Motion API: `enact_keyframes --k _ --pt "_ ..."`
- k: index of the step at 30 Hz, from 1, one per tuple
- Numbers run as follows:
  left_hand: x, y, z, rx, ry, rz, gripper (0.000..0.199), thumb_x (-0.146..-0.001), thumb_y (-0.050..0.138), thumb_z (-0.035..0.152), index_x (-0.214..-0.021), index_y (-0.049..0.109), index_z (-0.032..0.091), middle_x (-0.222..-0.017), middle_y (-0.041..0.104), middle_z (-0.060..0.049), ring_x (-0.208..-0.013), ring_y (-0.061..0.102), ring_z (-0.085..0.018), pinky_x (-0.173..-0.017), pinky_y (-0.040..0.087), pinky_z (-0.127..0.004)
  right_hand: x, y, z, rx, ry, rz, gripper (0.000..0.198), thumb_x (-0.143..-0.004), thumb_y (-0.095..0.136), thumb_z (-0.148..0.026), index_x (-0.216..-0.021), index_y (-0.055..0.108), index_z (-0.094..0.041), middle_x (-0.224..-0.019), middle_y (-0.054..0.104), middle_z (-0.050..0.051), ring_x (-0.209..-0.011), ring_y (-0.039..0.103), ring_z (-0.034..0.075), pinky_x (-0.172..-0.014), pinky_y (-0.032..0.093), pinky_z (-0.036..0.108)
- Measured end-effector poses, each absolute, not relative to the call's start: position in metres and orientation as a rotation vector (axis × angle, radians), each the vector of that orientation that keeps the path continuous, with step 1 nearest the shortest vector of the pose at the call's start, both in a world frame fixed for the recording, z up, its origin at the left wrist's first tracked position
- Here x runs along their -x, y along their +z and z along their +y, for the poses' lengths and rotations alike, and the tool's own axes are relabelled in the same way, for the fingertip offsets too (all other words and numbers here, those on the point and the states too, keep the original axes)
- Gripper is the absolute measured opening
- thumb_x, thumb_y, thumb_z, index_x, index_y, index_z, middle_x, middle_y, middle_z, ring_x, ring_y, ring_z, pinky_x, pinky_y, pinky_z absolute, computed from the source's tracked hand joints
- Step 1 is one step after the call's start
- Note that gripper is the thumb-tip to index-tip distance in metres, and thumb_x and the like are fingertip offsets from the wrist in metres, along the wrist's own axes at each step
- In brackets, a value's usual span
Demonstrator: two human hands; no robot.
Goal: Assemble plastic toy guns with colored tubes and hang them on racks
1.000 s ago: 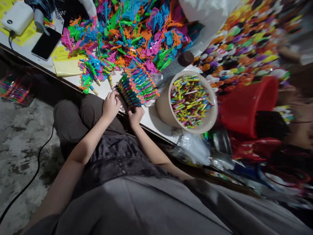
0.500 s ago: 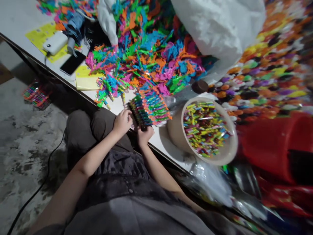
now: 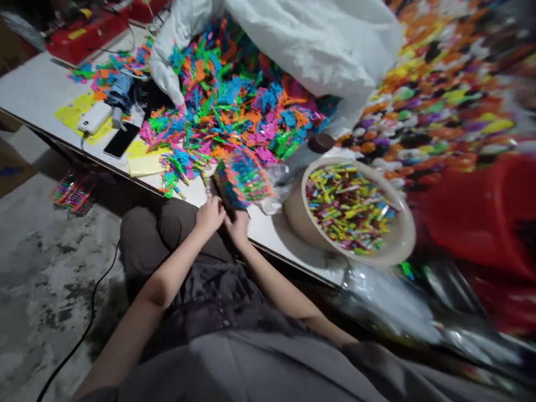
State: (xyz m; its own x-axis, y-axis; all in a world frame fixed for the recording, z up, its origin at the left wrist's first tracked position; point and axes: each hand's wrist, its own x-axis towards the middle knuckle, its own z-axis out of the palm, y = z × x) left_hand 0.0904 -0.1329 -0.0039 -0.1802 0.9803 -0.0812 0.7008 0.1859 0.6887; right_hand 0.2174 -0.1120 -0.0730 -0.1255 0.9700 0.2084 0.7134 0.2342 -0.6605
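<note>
A dark holder packed with rows of small colourful plastic pieces (image 3: 247, 177) stands at the table's front edge, blurred by motion. My right hand (image 3: 238, 226) is closed round its near corner, thumb toward the other hand. At the holder's near left side is my left hand (image 3: 210, 216), its fingers curled together; whatever they pinch is too small to make out. Just left of the holder lie several loose plastic pieces with yellow ends (image 3: 180, 167). A crumpled clear plastic bag (image 3: 276, 174) sits against its right side.
Right of the holder stands a beige tub (image 3: 293, 209) full of short yellow and red tubes. Behind are a heap of bright plastic pieces (image 3: 234, 95) and a white sack (image 3: 318, 44). A phone (image 3: 121, 140) and white power bank (image 3: 95, 117) lie left. A red bucket (image 3: 464, 206) is far right.
The view has swung, bringing red boxes into sight at the upper left. The holder has turned and tilted a little, and my right hand has drawn closer to my left.
</note>
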Motion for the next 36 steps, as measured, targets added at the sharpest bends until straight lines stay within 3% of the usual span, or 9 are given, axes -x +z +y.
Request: enact_keyframes --k 3,5,10,17,24,36 --pt "-0.087 -0.005 -0.125 -1.463 0.757 2.026 0.032 -0.084 0.048 0.021 -0.116 0.047 0.014 -0.118 0.057 -0.015 -0.108 0.058 -0.024 -0.089 0.046 -0.032 -0.21 -0.071 -0.117 1.095 0.785 -2.146 0.036 -0.073 0.053 -0.023 -0.108 0.06 -0.017 -0.114 0.064 0.013 -0.108 0.055 0.025 -0.096 0.041 0.044" --pt "-0.086 -0.006 -0.119 -1.419 0.817 2.05 0.036 -0.082 0.051 0.019 -0.117 0.044 0.011 -0.121 0.055 -0.017 -0.112 0.055 -0.025 -0.093 0.045 -0.032 -0.216 -0.069 -0.118 1.089 0.804 -2.05 0.034 -0.079 0.048 -0.024 -0.11 0.059 -0.018 -0.117 0.062 0.013 -0.112 0.054 0.023 -0.099 0.04 0.043" --pt "-0.088 -0.009 -0.108 -1.361 0.93 2.096 0.028 -0.08 0.054 0.017 -0.106 0.047 0.016 -0.11 0.059 -0.013 -0.108 0.057 -0.023 -0.092 0.046 -0.033 -0.24 -0.067 -0.09 1.41 0.813 -1.545 0.037 -0.078 0.054 -0.034 -0.111 0.053 -0.016 -0.111 0.061 0.013 -0.098 0.057 0.02 -0.083 0.048 0.035" --pt "-0.084 -0.006 -0.1 -1.36 0.936 2.13 0.023 -0.075 0.055 0.017 -0.098 0.05 0.019 -0.094 0.065 -0.007 -0.091 0.063 -0.021 -0.079 0.051 -0.031 -0.222 -0.068 -0.051 1.432 0.874 -1.6 0.023 -0.069 0.058 -0.026 -0.09 0.053 -0.017 -0.085 0.063 0.004 -0.076 0.058 0.017 -0.068 0.046 0.028" --pt "-0.075 -0.002 -0.096 -1.402 0.889 2.088 0.021 -0.073 0.057 0.016 -0.093 0.055 0.018 -0.087 0.067 -0.005 -0.082 0.065 -0.019 -0.073 0.05 -0.027 -0.214 -0.067 -0.065 1.587 0.739 -1.594 0.012 -0.074 0.054 -0.03 -0.079 0.051 -0.019 -0.078 0.061 0.004 -0.07 0.054 0.017 -0.065 0.043 0.029" --pt "-0.074 -0.004 -0.095 -1.434 0.895 2.006 0.026 -0.072 0.059 0.012 -0.098 0.056 0.016 -0.095 0.067 -0.008 -0.092 0.063 -0.021 -0.081 0.05 -0.029 -0.217 -0.061 -0.073 1.648 0.835 -1.561 0.013 -0.073 0.054 -0.031 -0.078 0.049 -0.02 -0.079 0.061 0.003 -0.07 0.054 0.017 -0.065 0.04 0.027"
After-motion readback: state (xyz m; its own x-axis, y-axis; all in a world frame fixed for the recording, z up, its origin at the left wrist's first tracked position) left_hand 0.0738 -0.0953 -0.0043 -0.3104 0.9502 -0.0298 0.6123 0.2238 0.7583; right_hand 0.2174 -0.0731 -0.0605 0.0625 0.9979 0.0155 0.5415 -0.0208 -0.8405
